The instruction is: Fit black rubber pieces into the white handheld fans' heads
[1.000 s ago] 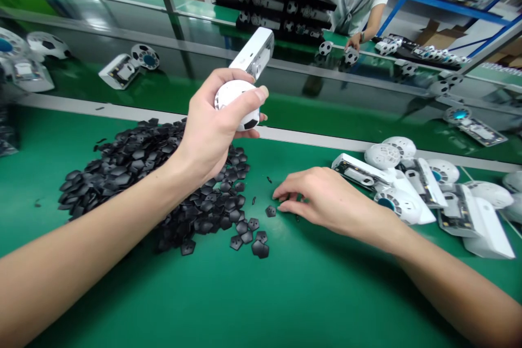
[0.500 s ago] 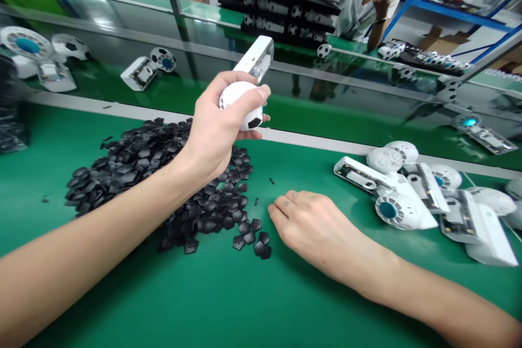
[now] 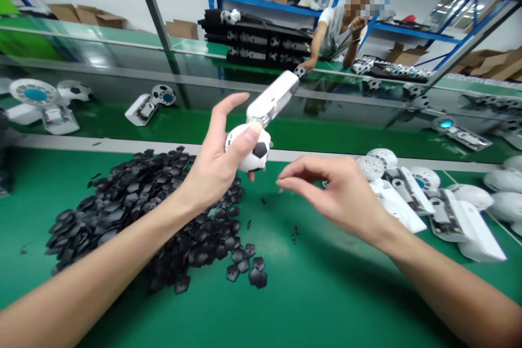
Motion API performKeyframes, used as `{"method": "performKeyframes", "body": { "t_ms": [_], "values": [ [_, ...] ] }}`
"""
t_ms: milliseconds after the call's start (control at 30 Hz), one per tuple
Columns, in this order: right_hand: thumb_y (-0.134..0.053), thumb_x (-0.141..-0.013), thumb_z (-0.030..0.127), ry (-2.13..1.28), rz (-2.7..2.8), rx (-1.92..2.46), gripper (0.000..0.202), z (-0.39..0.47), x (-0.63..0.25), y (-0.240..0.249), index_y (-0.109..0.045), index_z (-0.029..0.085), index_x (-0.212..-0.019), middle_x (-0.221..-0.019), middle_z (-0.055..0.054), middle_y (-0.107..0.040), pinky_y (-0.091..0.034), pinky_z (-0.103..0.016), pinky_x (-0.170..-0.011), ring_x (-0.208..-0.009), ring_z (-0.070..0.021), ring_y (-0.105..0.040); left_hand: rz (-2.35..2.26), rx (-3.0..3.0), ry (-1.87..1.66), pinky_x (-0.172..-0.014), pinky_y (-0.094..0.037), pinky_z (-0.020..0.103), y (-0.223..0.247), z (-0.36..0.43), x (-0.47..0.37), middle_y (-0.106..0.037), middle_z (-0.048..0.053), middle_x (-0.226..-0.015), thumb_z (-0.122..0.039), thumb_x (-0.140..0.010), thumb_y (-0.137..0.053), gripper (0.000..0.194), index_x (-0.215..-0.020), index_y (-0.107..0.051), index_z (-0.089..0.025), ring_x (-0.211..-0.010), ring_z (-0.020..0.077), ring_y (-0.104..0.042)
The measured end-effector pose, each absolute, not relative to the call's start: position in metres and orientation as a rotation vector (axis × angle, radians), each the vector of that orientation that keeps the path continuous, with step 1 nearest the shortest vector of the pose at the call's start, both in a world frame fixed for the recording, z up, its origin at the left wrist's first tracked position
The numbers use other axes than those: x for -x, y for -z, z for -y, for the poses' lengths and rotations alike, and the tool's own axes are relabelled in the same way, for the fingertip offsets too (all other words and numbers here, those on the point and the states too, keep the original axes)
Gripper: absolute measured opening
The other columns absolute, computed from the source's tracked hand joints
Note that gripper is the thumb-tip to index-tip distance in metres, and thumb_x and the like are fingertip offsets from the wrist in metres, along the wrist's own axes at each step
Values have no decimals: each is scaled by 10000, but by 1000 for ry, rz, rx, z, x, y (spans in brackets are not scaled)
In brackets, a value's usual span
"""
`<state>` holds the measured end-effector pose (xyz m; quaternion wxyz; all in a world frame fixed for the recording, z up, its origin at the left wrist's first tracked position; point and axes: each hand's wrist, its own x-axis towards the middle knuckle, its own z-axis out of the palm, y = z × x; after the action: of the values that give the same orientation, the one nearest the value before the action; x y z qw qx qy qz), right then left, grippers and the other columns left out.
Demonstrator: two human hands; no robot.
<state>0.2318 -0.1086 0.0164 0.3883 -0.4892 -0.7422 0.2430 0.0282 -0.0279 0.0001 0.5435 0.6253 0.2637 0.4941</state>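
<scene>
My left hand [image 3: 222,160] grips a white device [image 3: 273,98] by its round end, which carries a black pentagon patch like a football. The device's long white arm points up and to the right. Just right of it, my right hand [image 3: 330,187] hangs over the green table with thumb and forefinger pinched together; anything between the fingertips is too small to make out. A heap of black pentagon pieces [image 3: 122,201] lies under and around my left forearm. Several loose pentagons [image 3: 258,277] lie at its right edge, and small dark bits [image 3: 295,234] are below my right hand.
White devices [image 3: 448,215] are grouped at the right on the green table [image 3: 310,304]. Beyond a pale ledge [image 3: 187,148], more devices [image 3: 150,103] sit on a green belt. A person [image 3: 338,32] works on the far side near stacked black trays [image 3: 253,38].
My right hand has risen from the table, uncovering small dark bits. My left hand has turned the device, bringing a black patch into view. The view has shifted, and the person has lowered one arm.
</scene>
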Motion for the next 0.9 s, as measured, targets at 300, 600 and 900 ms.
{"method": "performKeyframes", "body": {
  "t_ms": [300, 600, 900],
  "values": [
    [-984, -788, 443, -989, 1261, 991, 302, 98, -225, -20, -812, 195, -809, -811, -15, -790, -572, -243, -607, -689, -136, -682, -627, -1419, -1132, -616, -629, 237, 0, 42, -33, -718, 48, -1096, -423, -922, -847, 631, -1406, -465, -289, -850, 183, -719],
    [-1022, -694, 491, -1372, 1102, 984, 435, 95, -212, -12, -763, 170, -833, -767, -10, -760, -613, -266, -645, -687, -149, -725, -685, -1685, -1377, -536, -506, 277, 12, 51, -36, -732, 55, -1060, -649, -1027, -666, 502, -1367, -501, -318, -724, 184, -671],
    [-1045, -633, 479, -1421, 1142, 1012, 433, 97, -205, -11, -741, 185, -728, -733, 7, -723, -595, -276, -644, -668, -143, -649, -678, -2004, -1504, -550, -477, 312, 15, 52, -29, -741, 43, -1031, -564, -1038, -690, 400, -1353, -649, -320, -771, 195, -673]
  ]
}}
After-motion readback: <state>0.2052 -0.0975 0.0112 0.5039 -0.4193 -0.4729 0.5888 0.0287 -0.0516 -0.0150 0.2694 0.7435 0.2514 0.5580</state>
